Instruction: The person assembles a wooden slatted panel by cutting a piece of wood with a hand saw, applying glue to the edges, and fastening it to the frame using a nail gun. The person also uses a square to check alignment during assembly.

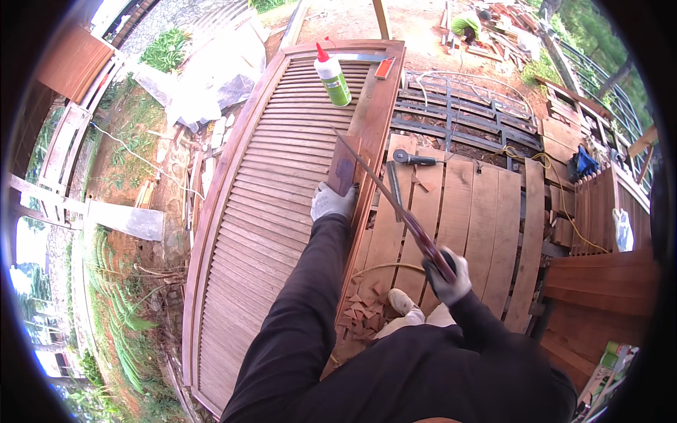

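Note:
A wooden louvered door panel (pixel 264 183) lies in front of me. Over its right side, my left hand (pixel 333 202), in a pale glove, grips a small flat piece of dark reddish wood (pixel 344 166). My gloved right hand (pixel 451 276) is closed round the reddish-brown handle of a long, narrow-bladed tool (pixel 403 213). Its blade points up and left, its tip beside the wood piece; I cannot tell whether they touch. A white-and-green glue bottle (pixel 333 77) with a red nozzle stands at the panel's far end, near an orange-and-white object (pixel 384 68).
An angle grinder (pixel 415 158) and a dark metal strip (pixel 394 190) lie on the plank platform (pixel 455 204) to my right. Triangular wood offcuts (pixel 361 314) are heaped by my shoe (pixel 402 302). A yellow cord (pixel 564 201) runs rightward. Far off, a person in green (pixel 465 27) crouches.

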{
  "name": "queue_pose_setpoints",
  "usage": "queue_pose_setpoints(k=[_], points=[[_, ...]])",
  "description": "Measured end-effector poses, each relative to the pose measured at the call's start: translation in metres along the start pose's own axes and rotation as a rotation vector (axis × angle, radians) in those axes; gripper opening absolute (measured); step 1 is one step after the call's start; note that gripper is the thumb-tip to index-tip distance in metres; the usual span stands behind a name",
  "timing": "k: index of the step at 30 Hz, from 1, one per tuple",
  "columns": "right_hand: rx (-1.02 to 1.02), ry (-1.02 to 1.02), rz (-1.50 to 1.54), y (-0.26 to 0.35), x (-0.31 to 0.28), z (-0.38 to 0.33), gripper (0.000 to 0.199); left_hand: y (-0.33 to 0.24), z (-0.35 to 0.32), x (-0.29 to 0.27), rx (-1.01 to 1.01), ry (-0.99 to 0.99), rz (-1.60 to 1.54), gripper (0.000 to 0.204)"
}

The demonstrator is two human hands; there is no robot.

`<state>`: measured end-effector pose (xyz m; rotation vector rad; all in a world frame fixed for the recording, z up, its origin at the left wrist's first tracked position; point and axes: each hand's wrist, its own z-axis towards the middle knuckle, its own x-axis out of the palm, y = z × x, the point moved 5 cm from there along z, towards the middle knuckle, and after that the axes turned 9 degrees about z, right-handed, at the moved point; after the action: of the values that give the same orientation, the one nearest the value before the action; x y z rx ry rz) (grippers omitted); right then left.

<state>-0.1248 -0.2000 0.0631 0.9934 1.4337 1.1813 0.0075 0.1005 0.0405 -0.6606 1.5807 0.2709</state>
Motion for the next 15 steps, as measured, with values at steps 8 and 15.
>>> queue_pose_setpoints(k=[8, 15], points=[[-0.137, -0.056, 0.094, 0.023, 0.037, 0.104, 0.017, -0.017, 0.005, -0.002, 0.047, -0.007, 0.002, 0.082], [-0.065, -0.040, 0.012, 0.002, -0.009, -0.012, 0.013, 0.002, 0.009, 0.008, 0.026, -0.018, -0.030, 0.079]])
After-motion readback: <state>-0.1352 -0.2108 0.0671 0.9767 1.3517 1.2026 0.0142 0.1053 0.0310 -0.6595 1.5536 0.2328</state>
